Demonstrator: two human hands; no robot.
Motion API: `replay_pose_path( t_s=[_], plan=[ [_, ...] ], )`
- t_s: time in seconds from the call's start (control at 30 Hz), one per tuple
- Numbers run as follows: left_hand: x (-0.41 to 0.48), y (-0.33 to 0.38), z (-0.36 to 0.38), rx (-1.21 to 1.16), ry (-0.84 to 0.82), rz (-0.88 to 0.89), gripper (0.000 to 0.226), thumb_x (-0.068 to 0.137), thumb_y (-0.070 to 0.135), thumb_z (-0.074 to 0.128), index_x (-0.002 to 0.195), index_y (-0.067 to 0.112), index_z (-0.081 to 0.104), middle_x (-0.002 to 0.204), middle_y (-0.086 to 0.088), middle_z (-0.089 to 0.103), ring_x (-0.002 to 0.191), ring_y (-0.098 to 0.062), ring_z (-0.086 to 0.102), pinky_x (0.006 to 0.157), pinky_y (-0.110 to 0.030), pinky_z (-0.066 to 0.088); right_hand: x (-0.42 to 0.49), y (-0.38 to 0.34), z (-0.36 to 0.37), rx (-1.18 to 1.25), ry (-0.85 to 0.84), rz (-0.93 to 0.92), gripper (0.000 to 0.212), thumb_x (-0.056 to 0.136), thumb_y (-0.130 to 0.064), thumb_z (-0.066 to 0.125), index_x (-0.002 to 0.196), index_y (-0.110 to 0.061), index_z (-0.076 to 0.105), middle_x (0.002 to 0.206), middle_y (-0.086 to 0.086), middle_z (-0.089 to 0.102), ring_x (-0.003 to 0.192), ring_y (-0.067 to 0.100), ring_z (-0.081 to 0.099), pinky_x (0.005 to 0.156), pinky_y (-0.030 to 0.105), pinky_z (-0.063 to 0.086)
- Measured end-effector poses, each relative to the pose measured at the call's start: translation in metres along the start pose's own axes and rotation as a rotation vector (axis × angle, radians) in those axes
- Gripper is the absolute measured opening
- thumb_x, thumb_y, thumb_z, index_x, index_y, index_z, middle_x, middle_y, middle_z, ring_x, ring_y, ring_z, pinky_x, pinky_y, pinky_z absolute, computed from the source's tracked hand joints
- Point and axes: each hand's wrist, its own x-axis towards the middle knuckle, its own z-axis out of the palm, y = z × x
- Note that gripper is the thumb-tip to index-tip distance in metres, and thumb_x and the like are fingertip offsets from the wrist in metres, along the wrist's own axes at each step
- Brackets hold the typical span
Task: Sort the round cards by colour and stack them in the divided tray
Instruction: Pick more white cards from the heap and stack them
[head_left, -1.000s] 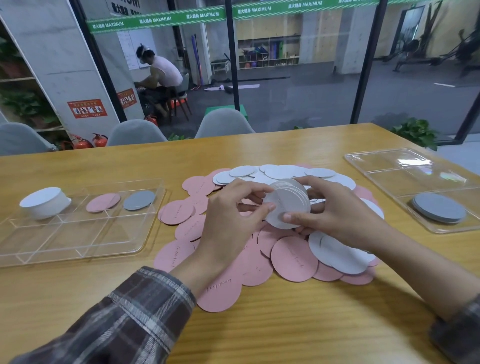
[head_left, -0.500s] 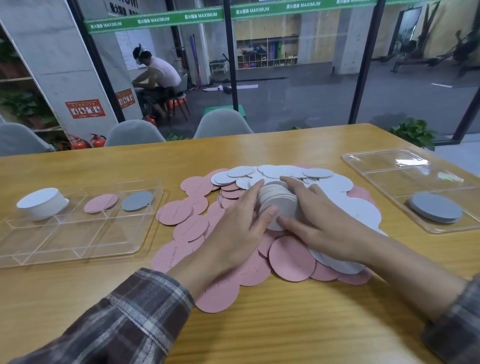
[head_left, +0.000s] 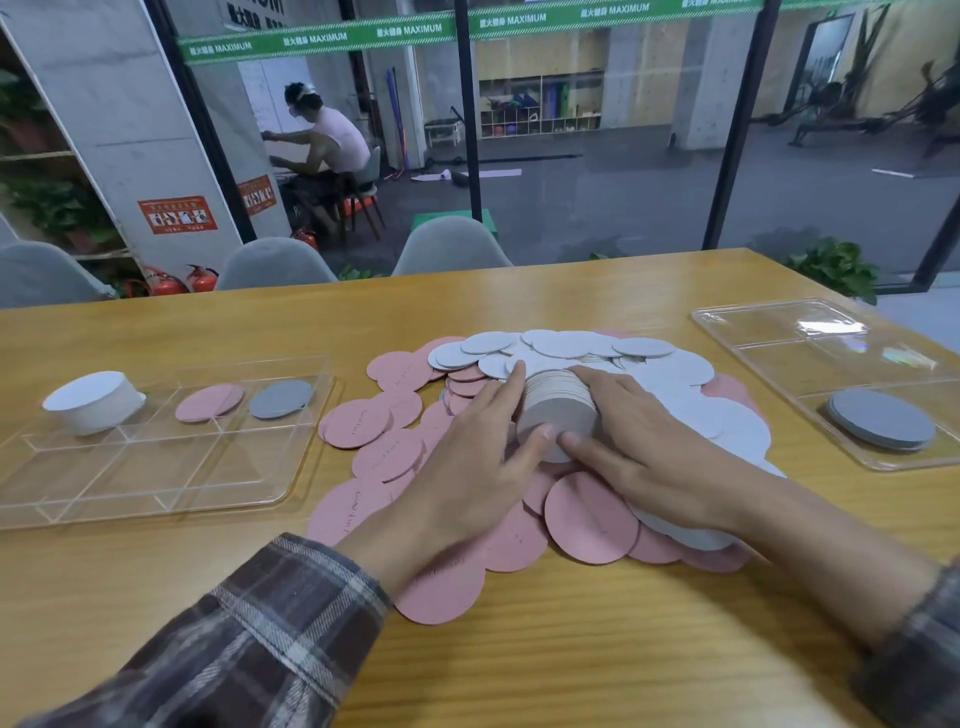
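A thick stack of white round cards (head_left: 558, 410) lies tilted on its edge on top of the loose pile at the table's middle. My left hand (head_left: 467, 462) cups its left side and my right hand (head_left: 654, 447) its right side, both thumbs on the front face. Loose pink cards (head_left: 589, 519) and white cards (head_left: 566, 343) spread around and under my hands. The divided tray (head_left: 156, 467) at the left holds a white stack (head_left: 93, 402), a few pink cards (head_left: 208, 402) and a grey card (head_left: 280, 399) in its back compartments.
A second clear tray (head_left: 810, 358) at the right holds a grey card stack (head_left: 883, 418). Bare wooden table (head_left: 571, 649) lies in front of the pile. Grey chairs (head_left: 447, 249) stand behind the table's far edge.
The white stack, held raised between both hands a second ago, has come down onto the pile. Both hands have lowered with it and now press against its sides.
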Motion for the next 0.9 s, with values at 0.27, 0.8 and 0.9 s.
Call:
replay_pose_path(
  t_s=[0.27,0.8,0.9],
  plan=[
    [0.002,0.002,-0.012,-0.098,0.094,0.107,0.03,0.095,0.021,0.076,0.123,0.014,0.071,0.108,0.006,0.075,0.1,-0.012,0.069,0.083,-0.018,0.054,0.004,0.005,0.0,0.019,0.054,-0.059,0.04,0.103,-0.042,0.052,0.139,-0.025,0.046,0.124,-0.013,0.055,0.116,0.01,0.046,0.101,0.031,0.038],
    [-0.004,0.02,0.026,0.055,0.063,0.39,0.017,0.093,0.031,0.075,0.102,0.017,0.072,0.101,0.008,0.06,0.097,-0.01,0.058,0.083,-0.033,0.054,0.003,0.028,-0.039,0.085,0.21,0.147,0.042,0.096,-0.041,0.066,0.132,-0.024,0.055,0.112,-0.014,0.065,0.102,0.008,0.061,0.093,0.042,0.051],
    [-0.004,0.025,0.039,0.114,-0.021,0.327,0.045,0.09,0.055,0.072,0.121,0.022,0.072,0.115,0.011,0.057,0.113,-0.009,0.056,0.098,-0.033,0.052,0.0,0.03,-0.042,0.038,0.218,0.173,0.042,0.095,-0.044,0.066,0.132,-0.027,0.054,0.11,-0.018,0.064,0.101,0.006,0.06,0.092,0.042,0.052]
  ],
)
